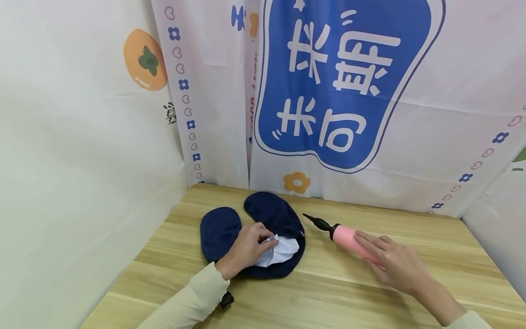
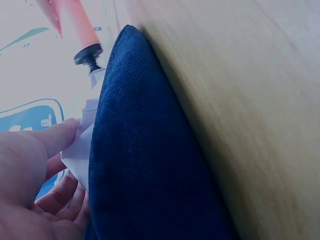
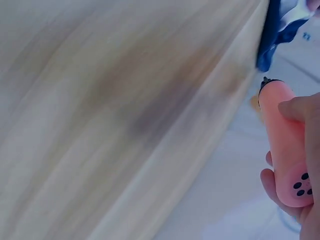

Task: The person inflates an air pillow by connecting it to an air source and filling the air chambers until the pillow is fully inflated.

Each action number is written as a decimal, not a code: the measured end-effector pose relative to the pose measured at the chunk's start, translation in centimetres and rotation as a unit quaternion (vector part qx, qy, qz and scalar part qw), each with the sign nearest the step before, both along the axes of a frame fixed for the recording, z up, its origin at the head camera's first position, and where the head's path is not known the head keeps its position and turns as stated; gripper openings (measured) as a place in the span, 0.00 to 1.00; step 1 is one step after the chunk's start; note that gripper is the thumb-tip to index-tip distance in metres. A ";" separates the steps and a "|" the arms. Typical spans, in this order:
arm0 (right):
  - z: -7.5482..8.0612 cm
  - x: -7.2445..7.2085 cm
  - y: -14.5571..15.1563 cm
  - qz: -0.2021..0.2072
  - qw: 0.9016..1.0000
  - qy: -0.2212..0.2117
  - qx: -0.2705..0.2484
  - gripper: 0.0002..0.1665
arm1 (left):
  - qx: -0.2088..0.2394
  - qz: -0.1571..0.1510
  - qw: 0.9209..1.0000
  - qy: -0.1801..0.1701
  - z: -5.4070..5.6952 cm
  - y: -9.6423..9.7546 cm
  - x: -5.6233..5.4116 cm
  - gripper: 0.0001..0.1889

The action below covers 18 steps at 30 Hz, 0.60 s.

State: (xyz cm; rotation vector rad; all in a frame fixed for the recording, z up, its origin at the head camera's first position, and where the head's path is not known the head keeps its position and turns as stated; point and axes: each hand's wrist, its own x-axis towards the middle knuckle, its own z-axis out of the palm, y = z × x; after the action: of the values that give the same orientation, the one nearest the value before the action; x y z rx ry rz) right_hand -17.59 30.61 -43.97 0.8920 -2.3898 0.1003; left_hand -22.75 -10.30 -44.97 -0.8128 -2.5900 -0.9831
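A navy U-shaped neck pillow lies on the wooden table, its two rounded ends toward the back. Through an opening in its cover shows a crumpled white inner lining. My left hand pinches this lining between thumb and fingers; in the left wrist view, the lining stands out past the cover's edge. To the right, my right hand grips a pink hand pump. The pump's black tapered nozzle points left toward the pillow, apart from it. Dotted holes mark the pump's end.
Printed white curtains hang along the table's back edge, and a white wall borders its left. Beside my left sleeve a small black object shows. Bare wood lies between my hands.
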 end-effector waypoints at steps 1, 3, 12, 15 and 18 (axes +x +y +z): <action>0.3 0.2 -0.3 0.004 1.000 0.002 -0.003 0.31 | 0.000 0.000 1.000 -0.001 0.0 0.0 0.0 0.06; 0.8 0.7 -1.0 0.010 1.000 0.000 -0.008 0.29 | 0.000 -0.002 1.000 0.000 0.1 0.0 0.0 0.06; 3.8 3.6 -3.9 0.032 0.999 -0.015 -0.012 0.35 | -0.003 0.003 1.000 -0.003 0.2 0.0 -0.1 0.05; 4.6 4.6 -4.4 0.044 0.999 -0.016 -0.018 0.33 | 0.001 0.001 1.000 -0.005 0.2 0.0 -0.1 0.05; 5.4 5.6 -4.8 0.050 0.998 -0.018 -0.018 0.32 | 0.004 -0.001 1.000 -0.007 0.3 0.1 -0.1 0.05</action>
State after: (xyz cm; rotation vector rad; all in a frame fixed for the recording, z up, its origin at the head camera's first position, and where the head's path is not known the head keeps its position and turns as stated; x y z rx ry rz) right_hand -12.04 25.79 -38.61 1.0001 -2.3693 0.1983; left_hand -22.83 -10.21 -44.71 -0.8092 -2.5969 -1.0025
